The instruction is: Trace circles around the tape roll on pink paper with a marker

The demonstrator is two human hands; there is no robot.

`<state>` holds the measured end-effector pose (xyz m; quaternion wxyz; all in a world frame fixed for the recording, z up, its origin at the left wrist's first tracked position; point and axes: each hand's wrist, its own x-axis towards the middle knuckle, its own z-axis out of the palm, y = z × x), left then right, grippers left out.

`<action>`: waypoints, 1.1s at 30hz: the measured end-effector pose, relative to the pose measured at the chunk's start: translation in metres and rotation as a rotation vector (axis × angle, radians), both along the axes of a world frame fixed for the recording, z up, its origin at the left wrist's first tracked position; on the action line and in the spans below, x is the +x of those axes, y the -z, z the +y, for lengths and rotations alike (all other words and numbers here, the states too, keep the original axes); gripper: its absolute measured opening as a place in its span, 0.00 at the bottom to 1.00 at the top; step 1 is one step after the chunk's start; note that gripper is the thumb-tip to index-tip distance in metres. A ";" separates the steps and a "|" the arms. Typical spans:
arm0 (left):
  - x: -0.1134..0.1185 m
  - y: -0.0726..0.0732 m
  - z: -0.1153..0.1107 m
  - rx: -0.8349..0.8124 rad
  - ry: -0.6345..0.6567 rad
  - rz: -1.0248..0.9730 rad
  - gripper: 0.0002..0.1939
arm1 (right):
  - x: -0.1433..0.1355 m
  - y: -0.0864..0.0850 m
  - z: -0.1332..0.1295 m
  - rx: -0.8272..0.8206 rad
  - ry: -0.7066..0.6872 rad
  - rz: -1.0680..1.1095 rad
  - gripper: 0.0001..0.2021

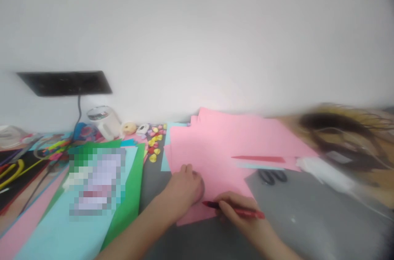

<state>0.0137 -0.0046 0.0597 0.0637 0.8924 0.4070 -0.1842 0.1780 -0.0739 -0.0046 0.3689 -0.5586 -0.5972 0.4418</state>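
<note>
Slim red pen (244,212) lying just beside a rounded pink piece (201,190)

I'm on the head view from way over here, and the relation I'm watching is pen to piece. The rounded pink piece has a greyish edge down its right side and sits on the near part of a big flat pink paper sheet (212,145). The pen is to its right and a bit nearer me, long axis running mostly sideways: dark tip to the left, red tail to the right and slightly closer in. The tip looks just beside the piece's lower right edge, but it's too blurry for me to say whether it touches the paper.

My right hand (238,201) has the pen, fingers closed round it near the tip in a writing-type grip, low over the sheet's near right corner. My left hand (183,186) is the nearer one to the piece, lying right on top with fingers bent towards its far side. Can't tell if it's pinching or just pressing; the hand hides too much.

Other stuff on the grey surface (295,210): a thin pointed red item (264,159) lies farther off on the pink paper, a pair of dark loops (269,180) sits just right of the sheet, and small yellow, red and pink bits (154,145) are scattered past its left edge.
</note>
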 end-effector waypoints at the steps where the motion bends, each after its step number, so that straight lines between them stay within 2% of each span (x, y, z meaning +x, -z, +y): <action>1: 0.000 0.000 0.000 0.004 -0.006 0.000 0.26 | 0.000 0.000 0.001 -0.012 -0.003 -0.002 0.12; 5: 0.001 -0.001 0.000 0.002 -0.004 0.020 0.26 | -0.002 -0.003 0.003 -0.030 -0.025 0.012 0.12; 9: 0.000 -0.004 -0.003 -0.002 0.014 0.020 0.26 | 0.000 -0.007 0.010 -0.003 0.039 0.019 0.12; 14: 0.001 -0.007 -0.003 -0.027 -0.030 -0.006 0.21 | 0.007 -0.007 0.015 0.021 0.098 0.056 0.13; 21: -0.004 0.002 0.002 -0.008 0.007 -0.034 0.25 | 0.006 -0.001 0.003 0.059 0.016 -0.074 0.09; 33: -0.004 0.007 0.002 0.024 0.017 -0.019 0.25 | -0.007 0.006 -0.004 0.196 -0.128 -0.185 0.09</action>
